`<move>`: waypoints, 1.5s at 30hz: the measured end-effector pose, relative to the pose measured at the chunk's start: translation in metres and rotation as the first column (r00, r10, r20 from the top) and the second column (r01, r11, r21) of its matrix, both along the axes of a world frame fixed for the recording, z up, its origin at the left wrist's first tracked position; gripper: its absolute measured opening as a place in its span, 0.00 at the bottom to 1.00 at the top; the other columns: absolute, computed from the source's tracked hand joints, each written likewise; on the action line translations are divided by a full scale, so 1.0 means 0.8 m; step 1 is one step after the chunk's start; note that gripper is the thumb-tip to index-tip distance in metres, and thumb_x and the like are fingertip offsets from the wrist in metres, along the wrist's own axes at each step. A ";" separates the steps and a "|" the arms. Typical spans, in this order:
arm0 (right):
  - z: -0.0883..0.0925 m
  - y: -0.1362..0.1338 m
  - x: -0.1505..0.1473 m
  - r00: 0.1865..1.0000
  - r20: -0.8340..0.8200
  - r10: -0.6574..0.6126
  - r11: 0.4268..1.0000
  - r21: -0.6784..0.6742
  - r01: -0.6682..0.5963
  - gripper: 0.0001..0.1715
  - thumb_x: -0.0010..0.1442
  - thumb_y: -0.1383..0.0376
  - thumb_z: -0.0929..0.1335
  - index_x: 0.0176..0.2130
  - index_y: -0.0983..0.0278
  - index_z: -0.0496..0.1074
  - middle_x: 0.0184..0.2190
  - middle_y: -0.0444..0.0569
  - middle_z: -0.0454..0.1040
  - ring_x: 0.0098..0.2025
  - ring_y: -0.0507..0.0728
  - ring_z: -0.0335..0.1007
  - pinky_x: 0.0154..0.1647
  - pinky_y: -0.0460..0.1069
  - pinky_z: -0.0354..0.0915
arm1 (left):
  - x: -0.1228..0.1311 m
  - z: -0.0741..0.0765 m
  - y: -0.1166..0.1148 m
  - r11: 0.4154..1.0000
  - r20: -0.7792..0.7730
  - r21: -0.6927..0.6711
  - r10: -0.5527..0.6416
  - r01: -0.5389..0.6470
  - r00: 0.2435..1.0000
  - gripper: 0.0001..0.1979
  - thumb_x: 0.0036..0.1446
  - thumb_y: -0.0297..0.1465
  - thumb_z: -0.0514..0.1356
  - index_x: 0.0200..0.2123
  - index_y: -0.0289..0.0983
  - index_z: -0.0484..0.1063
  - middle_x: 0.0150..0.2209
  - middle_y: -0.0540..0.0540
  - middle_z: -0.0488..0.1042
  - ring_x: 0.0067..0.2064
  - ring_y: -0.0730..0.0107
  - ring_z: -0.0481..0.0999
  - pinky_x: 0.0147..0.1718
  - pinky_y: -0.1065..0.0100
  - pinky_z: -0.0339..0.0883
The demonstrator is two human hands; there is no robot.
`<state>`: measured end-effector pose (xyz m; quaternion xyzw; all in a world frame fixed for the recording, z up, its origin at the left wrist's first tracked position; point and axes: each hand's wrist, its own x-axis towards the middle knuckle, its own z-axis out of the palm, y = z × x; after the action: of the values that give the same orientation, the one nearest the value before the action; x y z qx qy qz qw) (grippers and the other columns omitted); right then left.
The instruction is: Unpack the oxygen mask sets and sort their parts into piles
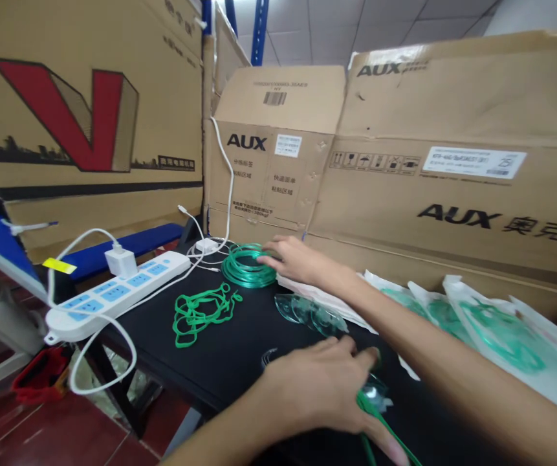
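My right hand (292,257) reaches far across the black table (220,362) and rests its fingers on a coil of green tubing (246,266). My left hand (327,388) lies near the front edge, curled over a clear mask piece with a green strap (380,414) running out beneath the fingers. Clear plastic masks (314,314) lie between the two hands. A tangle of green elastic bands (200,312) lies on the table to the left.
A white power strip (113,291) with a plugged charger (120,261) and white cables overhangs the table's left side. Bagged green masks (496,333) are stacked at the right. Large cardboard boxes (453,188) wall the back. A red tool (40,375) lies on the floor.
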<state>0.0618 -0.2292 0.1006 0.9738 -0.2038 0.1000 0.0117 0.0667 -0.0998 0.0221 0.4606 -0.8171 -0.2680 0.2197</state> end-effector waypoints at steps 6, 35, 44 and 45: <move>0.002 0.094 -0.191 0.942 0.285 -0.179 0.976 0.172 0.133 0.18 0.73 0.54 0.63 0.48 0.58 0.79 0.50 0.47 0.81 0.52 0.60 0.77 0.54 0.53 0.69 | 0.016 0.006 -0.005 0.998 0.151 -0.047 -0.033 0.040 0.988 0.36 0.54 0.42 0.70 0.65 0.42 0.67 0.60 0.38 0.73 0.62 0.45 0.71 0.58 0.54 0.65; -0.021 0.123 -0.339 0.532 0.533 -0.658 0.743 0.574 0.343 0.28 0.59 0.43 0.71 0.52 0.55 0.79 0.46 0.51 0.83 0.46 0.68 0.81 0.45 0.60 0.78 | 0.023 0.047 0.001 0.995 -0.431 -0.081 0.017 -0.057 0.902 0.34 0.61 0.32 0.65 0.68 0.51 0.60 0.69 0.46 0.61 0.67 0.58 0.63 0.64 0.55 0.60; -0.051 0.116 -0.279 0.600 0.450 -0.661 0.647 0.747 0.153 0.28 0.62 0.45 0.70 0.51 0.61 0.77 0.35 0.48 0.81 0.40 0.60 0.79 0.43 0.53 0.74 | -0.023 0.040 -0.005 0.960 -0.376 -0.237 0.054 -0.152 0.925 0.05 0.62 0.35 0.67 0.39 0.41 0.79 0.38 0.52 0.77 0.40 0.71 0.74 0.42 0.70 0.65; -0.054 0.115 -0.277 0.601 0.449 -0.661 0.644 0.751 0.148 0.27 0.62 0.45 0.70 0.49 0.61 0.77 0.36 0.48 0.81 0.40 0.60 0.78 0.43 0.52 0.74 | -0.022 0.037 -0.008 0.961 -0.359 -0.240 0.047 -0.141 0.932 0.05 0.62 0.35 0.66 0.38 0.40 0.79 0.37 0.52 0.77 0.39 0.71 0.74 0.41 0.70 0.65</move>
<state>-0.1595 -0.1374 0.0574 0.7212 -0.4456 0.3735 -0.3765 0.0488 -0.1059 0.0519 0.4115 -0.7700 -0.2245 0.4329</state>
